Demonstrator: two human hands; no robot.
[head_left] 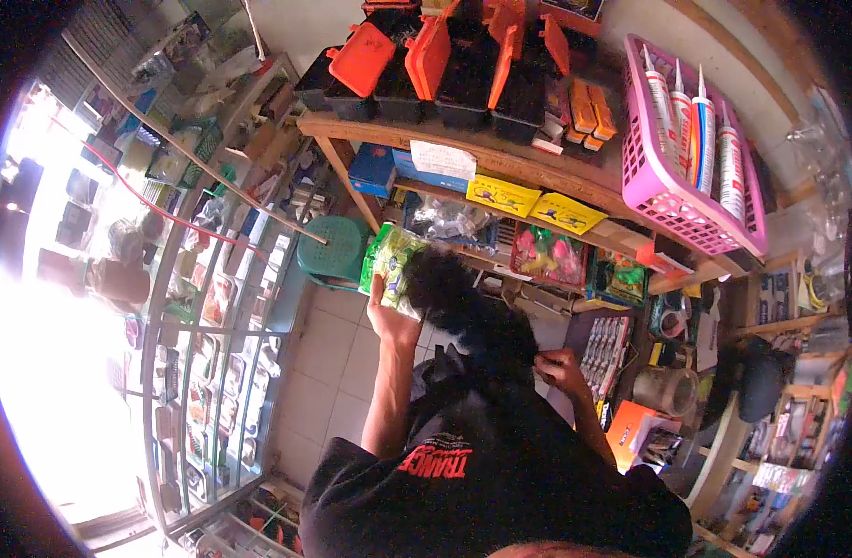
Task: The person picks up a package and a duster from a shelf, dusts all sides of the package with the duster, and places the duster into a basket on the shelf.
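My left hand (393, 319) holds up a clear plastic packet (389, 265) with green edges and pale green contents, its fingers wrapped around the lower part. A black fluffy thing (458, 299) lies in front of my dark shirt (500, 465), right beside the packet, and covers part of the view between my hands. On the right, my right hand (561, 368) is closed, with its fingertips at the edge of the dark mass. What it grips is too small and dark to make out.
Ahead, a wooden shelf (537, 170) bears black bins with orange lids (363, 59) and a pink basket (640, 177) of sealant tubes. A green stool (331, 249) stands at the left, beside glass display shelves (189, 391). An orange box (633, 426) lies at the right.
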